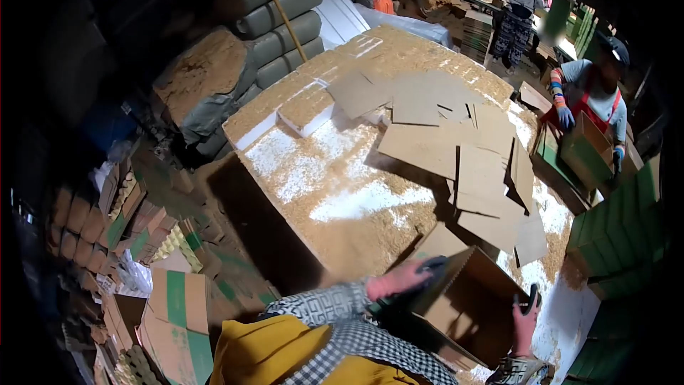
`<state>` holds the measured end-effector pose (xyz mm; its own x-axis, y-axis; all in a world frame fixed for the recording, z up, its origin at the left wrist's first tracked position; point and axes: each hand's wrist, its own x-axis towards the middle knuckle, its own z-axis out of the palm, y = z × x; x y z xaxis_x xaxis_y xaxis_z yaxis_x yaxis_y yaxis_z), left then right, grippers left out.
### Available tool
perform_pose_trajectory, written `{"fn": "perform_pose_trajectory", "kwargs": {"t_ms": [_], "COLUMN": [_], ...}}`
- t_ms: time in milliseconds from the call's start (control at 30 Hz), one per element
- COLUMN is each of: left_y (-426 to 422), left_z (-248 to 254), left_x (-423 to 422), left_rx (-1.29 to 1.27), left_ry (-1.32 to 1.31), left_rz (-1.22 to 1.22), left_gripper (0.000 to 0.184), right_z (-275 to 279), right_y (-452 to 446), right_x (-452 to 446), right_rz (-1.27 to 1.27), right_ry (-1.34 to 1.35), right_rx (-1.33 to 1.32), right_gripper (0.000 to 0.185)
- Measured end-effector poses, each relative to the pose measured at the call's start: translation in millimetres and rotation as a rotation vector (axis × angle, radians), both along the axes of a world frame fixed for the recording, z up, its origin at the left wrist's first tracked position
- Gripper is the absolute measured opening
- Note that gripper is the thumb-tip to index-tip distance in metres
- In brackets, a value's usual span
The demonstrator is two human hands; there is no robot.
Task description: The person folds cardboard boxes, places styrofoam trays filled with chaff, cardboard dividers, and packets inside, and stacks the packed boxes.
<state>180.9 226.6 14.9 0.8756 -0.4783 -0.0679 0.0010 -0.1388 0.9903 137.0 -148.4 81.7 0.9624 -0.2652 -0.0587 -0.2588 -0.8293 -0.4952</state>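
Observation:
An open cardboard box (476, 299) with a bare brown inside stands tilted in front of me at the table's near edge. My left hand (406, 278), in a pink glove with dark fingers, is at the box's upper left edge; its fingers are slightly blurred. On the other side, my right hand (526, 319), gloved alike, straddles the right wall with the thumb near the inside and the fingers outside. Just beyond the box, flat cardboard sheets (482, 180) lie in a loose, overlapping pile.
Sawdust-like crumbs and white patches cover the broad table (370, 242). Green-and-brown cartons (178, 306) lie heaped at left. Stacked green boxes (616, 224) stand at right. A co-worker (595, 93) handles another carton (588, 146). Wrapped bales (281, 18) and a wooden pole (283, 16) stand behind.

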Motion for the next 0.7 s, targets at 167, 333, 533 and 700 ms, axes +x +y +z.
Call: {"fn": "perform_pose_trajectory", "kwargs": {"t_ms": [167, 333, 533, 700], "left_y": [271, 504, 513, 509], "left_z": [-131, -193, -209, -185], "left_x": [128, 248, 359, 360], "left_rx": [0.348, 1.009, 0.324, -0.778], "left_ry": [0.023, 0.401, 0.395, 0.017], "left_rz": [0.958, 1.359, 1.708, 1.756], "left_gripper": [0.052, 0.078, 0.082, 0.053], "right_z": [-7, -15, -12, -56], "right_y": [2, -12, 0, -74], "right_x": [16, 12, 21, 1], "right_rz": [-0.039, -0.132, -0.168, -0.310], "right_ry": [-0.031, 0.034, 0.031, 0.131], "right_rx": [-0.027, -0.260, -0.165, -0.279], "right_gripper": [0.073, 0.080, 0.079, 0.084]}}
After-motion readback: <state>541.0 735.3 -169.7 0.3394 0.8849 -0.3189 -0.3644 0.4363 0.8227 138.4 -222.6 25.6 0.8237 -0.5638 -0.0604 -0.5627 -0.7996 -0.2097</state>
